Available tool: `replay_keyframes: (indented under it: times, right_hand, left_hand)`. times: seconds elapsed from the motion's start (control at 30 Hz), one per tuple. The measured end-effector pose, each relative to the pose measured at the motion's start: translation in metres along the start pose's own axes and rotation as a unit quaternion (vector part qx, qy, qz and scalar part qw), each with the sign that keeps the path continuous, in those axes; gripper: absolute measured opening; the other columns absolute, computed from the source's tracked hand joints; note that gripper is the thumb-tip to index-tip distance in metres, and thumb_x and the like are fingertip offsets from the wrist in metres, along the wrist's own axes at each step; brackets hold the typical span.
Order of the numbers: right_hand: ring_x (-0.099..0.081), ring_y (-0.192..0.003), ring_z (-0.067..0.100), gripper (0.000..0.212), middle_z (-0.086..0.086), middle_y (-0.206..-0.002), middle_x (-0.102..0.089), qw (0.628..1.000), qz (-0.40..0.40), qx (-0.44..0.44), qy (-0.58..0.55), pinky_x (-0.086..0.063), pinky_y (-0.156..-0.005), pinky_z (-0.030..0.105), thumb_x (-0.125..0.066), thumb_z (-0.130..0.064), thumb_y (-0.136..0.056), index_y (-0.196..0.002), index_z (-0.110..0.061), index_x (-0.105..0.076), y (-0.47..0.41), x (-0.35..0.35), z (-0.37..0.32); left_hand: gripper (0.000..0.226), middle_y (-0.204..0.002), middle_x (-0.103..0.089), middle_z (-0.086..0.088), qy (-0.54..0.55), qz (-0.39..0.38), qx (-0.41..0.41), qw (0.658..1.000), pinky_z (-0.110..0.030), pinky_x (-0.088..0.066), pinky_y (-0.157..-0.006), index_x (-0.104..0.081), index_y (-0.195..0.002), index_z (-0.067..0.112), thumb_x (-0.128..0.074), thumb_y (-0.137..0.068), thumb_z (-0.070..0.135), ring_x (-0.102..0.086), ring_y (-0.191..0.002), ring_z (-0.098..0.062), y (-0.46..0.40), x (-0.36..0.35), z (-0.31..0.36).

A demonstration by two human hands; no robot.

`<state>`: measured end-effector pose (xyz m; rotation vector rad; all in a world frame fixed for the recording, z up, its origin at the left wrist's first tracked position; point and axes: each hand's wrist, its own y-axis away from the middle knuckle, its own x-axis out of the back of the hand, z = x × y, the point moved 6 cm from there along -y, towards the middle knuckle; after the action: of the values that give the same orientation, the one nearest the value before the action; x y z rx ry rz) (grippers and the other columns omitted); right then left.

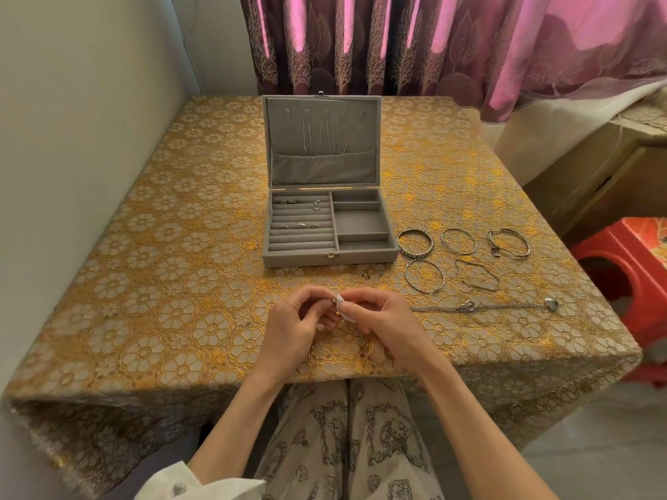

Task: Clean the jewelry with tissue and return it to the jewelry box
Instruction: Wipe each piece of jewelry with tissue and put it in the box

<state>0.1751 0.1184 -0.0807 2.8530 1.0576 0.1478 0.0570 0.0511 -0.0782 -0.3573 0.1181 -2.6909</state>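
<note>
Left hand [292, 321] and right hand [379, 317] meet above the table's [162, 301] near edge, fingertips pinching a small tissue [341, 307] around a tiny silver piece, mostly hidden and unidentifiable. Farther right, a chain [480, 306] lies lengthwise left–right; bangles [415, 243] beyond. Farthest, the jewelry box [325, 225] stands open, lid upright.

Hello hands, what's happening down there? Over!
Left hand and right hand pinch a small piece in tissue. Box open. Bangles wait on the table. Nothing in the way.

No text, label, brand or number can be read anywhere.
</note>
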Motion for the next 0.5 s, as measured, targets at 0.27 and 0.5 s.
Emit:
replay_keyframes:
  times: [0.27, 0.5]
  right_hand:
    - [-0.043, -0.053, 0.000, 0.013, -0.004, -0.066, -0.053, 0.990, -0.009, 0.049, 0.129, -0.035, -0.050, 0.014, -0.057, -0.018, -0.090, -0.079, -0.015, -0.062, -0.003, -0.011, 0.001]
    - [-0.046, -0.056, 0.000, 0.017, -0.006, -0.070, -0.054, 0.979, -0.037, 0.085, 0.180, -0.039, -0.051, 0.017, -0.049, -0.024, -0.094, -0.082, -0.019, -0.060, -0.002, -0.015, -0.001]
  left_hand:
    - [0.020, -0.088, -0.060, 0.006, -0.105, 0.021, -0.061, 0.992, -0.013, -0.045, -0.071, -0.062, -0.084, 0.023, -0.059, -0.086, 0.003, -0.055, -0.083, -0.002, -0.001, 0.001, 0.006]
    - [0.015, -0.083, -0.056, 0.004, -0.094, -0.009, -0.036, 0.995, -0.011, -0.041, -0.063, -0.059, -0.084, 0.015, -0.054, -0.089, 0.002, -0.051, -0.070, 0.001, -0.002, -0.002, 0.001]
